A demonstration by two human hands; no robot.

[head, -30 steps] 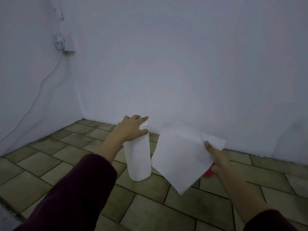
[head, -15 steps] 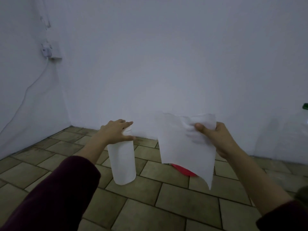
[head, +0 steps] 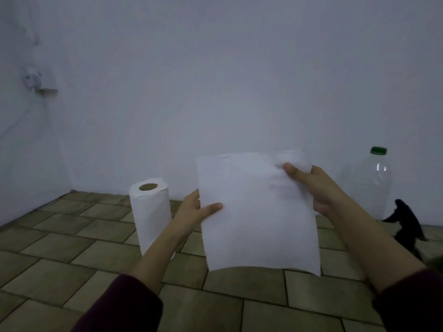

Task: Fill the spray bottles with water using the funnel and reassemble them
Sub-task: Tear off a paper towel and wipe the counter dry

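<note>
I hold a white paper towel sheet (head: 259, 212) up in front of me with both hands. My left hand (head: 194, 212) pinches its left edge, thumb on the front. My right hand (head: 314, 185) pinches its upper right corner. A paper towel roll (head: 149, 216) stands upright on the tiled floor to the left of my left forearm. At the right, against the wall, stands a large clear plastic bottle (head: 370, 183) with a green cap. A black spray head (head: 405, 221) shows beside it at the right. No funnel is visible; the sheet hides the floor behind it.
The floor is brown tile (head: 72, 255) meeting white walls. A wall socket with a plug and cable (head: 36, 82) sits on the left wall.
My left hand left the top of the roll and took the sheet's left edge. The view swung right, bringing the clear bottle and black spray head into sight.
</note>
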